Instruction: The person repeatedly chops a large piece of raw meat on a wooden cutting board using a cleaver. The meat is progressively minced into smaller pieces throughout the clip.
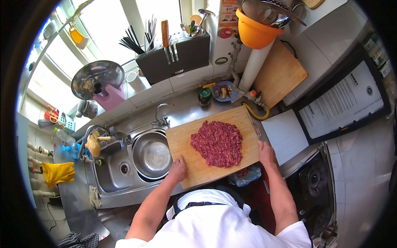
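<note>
A wooden cutting board [183, 139] lies in front of me, tilted in the picture, with a flat heap of minced raw red meat [217, 144] on it. My left hand [178, 169] grips the board's left edge near its lower corner. On the opposite side, my right hand [266, 152] holds the board's right edge, just below a metal handle [257, 130]. Under the board's near edge a plastic bag [246, 176] with some dark red contents shows partly. A steel basin [153, 154] sits in the sink directly left of the board.
Left of the basin is another sink bowl [116, 169] with a tap. Behind the board stand a dark glass jar [204, 96] and a blue plate [224, 91] of scraps. A white panel [285, 136] and a gas hob [311, 183] lie to the right. A knife block [173, 57] stands on the sill.
</note>
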A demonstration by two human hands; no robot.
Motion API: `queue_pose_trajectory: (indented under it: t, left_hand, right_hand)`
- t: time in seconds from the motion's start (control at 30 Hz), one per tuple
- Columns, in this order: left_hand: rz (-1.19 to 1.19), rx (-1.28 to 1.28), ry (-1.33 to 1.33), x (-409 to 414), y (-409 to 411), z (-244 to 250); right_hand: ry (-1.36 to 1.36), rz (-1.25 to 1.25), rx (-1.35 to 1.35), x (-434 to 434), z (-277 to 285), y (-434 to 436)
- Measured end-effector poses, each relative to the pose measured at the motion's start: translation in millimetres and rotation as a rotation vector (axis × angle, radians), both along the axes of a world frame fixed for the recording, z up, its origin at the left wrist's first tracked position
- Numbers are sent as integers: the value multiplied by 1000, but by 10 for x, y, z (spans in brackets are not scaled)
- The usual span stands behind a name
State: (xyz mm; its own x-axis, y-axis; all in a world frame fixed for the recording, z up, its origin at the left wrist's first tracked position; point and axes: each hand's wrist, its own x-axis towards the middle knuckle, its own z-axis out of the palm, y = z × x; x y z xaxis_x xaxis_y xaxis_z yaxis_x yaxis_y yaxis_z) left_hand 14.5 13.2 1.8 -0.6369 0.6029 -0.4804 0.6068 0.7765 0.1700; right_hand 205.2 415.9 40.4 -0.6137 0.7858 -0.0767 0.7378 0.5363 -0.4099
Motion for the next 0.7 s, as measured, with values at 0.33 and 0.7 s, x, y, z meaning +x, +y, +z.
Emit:
queue_pose_trajectory:
  t: [0.33, 0.7]
  left_hand:
    - [61, -1, 6, 46, 40, -43]
    - [101, 23, -32, 23, 69, -17]
  right_hand:
    - [72, 300, -267, 126, 69, 244]
    - [20, -39, -1059, 23, -236, 697]
